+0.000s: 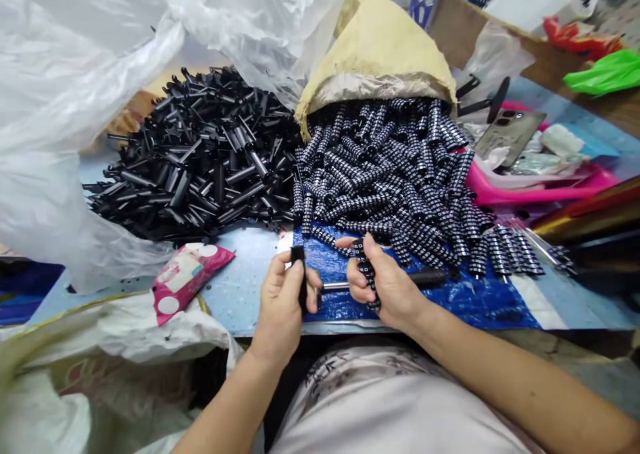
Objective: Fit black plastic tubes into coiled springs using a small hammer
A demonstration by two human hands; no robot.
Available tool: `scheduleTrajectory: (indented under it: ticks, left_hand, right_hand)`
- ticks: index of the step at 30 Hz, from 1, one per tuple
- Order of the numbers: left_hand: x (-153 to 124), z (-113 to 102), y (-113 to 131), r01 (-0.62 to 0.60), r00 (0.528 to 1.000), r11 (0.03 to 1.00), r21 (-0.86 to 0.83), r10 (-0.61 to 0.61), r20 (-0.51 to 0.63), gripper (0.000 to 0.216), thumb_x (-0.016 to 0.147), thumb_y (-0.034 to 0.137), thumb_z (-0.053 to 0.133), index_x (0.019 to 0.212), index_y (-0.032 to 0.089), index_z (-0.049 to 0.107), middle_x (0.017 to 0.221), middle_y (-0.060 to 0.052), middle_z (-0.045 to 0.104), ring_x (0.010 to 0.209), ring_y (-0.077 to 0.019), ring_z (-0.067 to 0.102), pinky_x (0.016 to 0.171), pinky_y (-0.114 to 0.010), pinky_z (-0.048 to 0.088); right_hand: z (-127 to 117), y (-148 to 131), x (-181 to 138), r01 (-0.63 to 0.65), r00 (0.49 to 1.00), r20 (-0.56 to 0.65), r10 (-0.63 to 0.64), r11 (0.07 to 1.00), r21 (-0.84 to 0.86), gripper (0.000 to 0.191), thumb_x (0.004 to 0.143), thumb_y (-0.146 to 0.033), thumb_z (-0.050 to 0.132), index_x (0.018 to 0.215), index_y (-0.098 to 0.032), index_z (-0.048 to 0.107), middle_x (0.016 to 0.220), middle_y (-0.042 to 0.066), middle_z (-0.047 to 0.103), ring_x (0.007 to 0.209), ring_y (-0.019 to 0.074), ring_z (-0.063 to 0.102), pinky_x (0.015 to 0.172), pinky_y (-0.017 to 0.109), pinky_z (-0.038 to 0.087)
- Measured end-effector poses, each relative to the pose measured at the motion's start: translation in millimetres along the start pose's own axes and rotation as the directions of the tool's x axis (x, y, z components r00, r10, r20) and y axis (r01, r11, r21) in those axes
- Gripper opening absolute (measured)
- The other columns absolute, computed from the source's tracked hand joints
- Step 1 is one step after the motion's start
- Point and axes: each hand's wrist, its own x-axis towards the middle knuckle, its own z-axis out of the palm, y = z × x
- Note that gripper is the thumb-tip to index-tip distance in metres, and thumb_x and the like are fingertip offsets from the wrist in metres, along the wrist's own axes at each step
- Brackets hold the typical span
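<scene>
My left hand (279,294) pinches a black plastic tube part (298,257) upright between thumb and fingers. To its right, my right hand (393,281) is closed around a black cylinder printed with rows of white digits (364,267). The two pieces are apart. Behind my hands lies a tool with a metal shaft (336,286) and a black handle (427,279); its left end is partly hidden by my left fingers. Beyond them rise a heap of black plastic tube parts (220,161) on the left and a heap of digit-printed cylinders (385,174) on the right.
A yellow sack (380,41) opens over the cylinders. Clear plastic sheeting (75,74) hangs at left. A pink packet (190,277) lies near the front edge, above a white sack (120,327). At right are a pink tray (540,193) and a phone (510,134).
</scene>
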Motion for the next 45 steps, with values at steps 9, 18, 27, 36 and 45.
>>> scheduleTrajectory:
  ticks: [9, 18, 27, 36, 45]
  left_hand:
    - [-1, 33, -15, -0.100, 0.992, 0.962, 0.255, 0.077, 0.097, 0.022, 0.076, 0.037, 0.077, 0.086, 0.020, 0.069, 0.074, 0.001, 0.062, 0.067, -0.0139, 0.053, 0.063, -0.026, 0.046]
    - [-13, 16, -9, 0.015, 0.996, 0.981, 0.194, -0.033, 0.089, 0.038, 0.088, 0.055, 0.063, 0.083, 0.017, 0.065, 0.061, 0.003, 0.050, 0.055, -0.0102, 0.042, 0.052, -0.024, 0.037]
    - [-19, 27, -14, -0.014, 0.998, 0.999, 0.029, 0.012, 0.064, 0.027, 0.092, 0.046, 0.063, 0.094, 0.019, 0.070, 0.087, -0.001, 0.066, 0.081, -0.0133, 0.058, 0.077, -0.025, 0.047]
    - [-6, 9, -7, 0.179, 0.968, 0.983, 0.045, -0.184, 0.171, 0.032, 0.077, 0.041, 0.079, 0.095, 0.017, 0.069, 0.079, -0.001, 0.070, 0.068, -0.0135, 0.064, 0.069, -0.026, 0.052]
    - [34, -62, -2, -0.242, 0.970, 0.510, 0.826, 0.104, 0.221, 0.021, 0.076, 0.031, 0.073, 0.093, 0.019, 0.074, 0.086, -0.003, 0.070, 0.080, -0.0194, 0.061, 0.075, -0.031, 0.045]
  right_hand:
    - [4, 6, -1, 0.310, 0.950, 0.076, -0.302, 0.897, -0.315, 0.055, 0.093, -0.064, 0.054, 0.128, -0.023, 0.061, 0.136, 0.010, 0.061, 0.127, 0.0272, 0.057, 0.100, 0.040, 0.053]
    - [-37, -3, -13, 0.806, 0.495, 0.721, -0.486, -0.054, -0.590, 0.100, 0.080, -0.040, 0.081, 0.159, -0.020, 0.023, 0.152, 0.019, 0.045, 0.141, 0.0328, 0.044, 0.116, 0.051, 0.042]
    - [-28, 1, -23, 0.758, 0.394, 0.729, -0.560, -0.251, -0.602, 0.099, 0.080, -0.042, 0.081, 0.157, -0.012, 0.028, 0.145, 0.022, 0.051, 0.134, 0.0333, 0.052, 0.112, 0.047, 0.049]
    - [-34, 11, -24, 0.677, 0.504, 0.713, -0.488, -0.289, -0.677, 0.098, 0.083, -0.054, 0.075, 0.154, -0.005, 0.028, 0.144, 0.026, 0.051, 0.138, 0.0345, 0.047, 0.113, 0.049, 0.046]
    - [-70, 7, -29, 0.500, 0.653, 0.666, -0.361, -0.454, -0.737, 0.013, 0.098, -0.017, 0.055, 0.108, -0.013, 0.063, 0.095, 0.010, 0.069, 0.086, 0.0230, 0.065, 0.078, 0.037, 0.053]
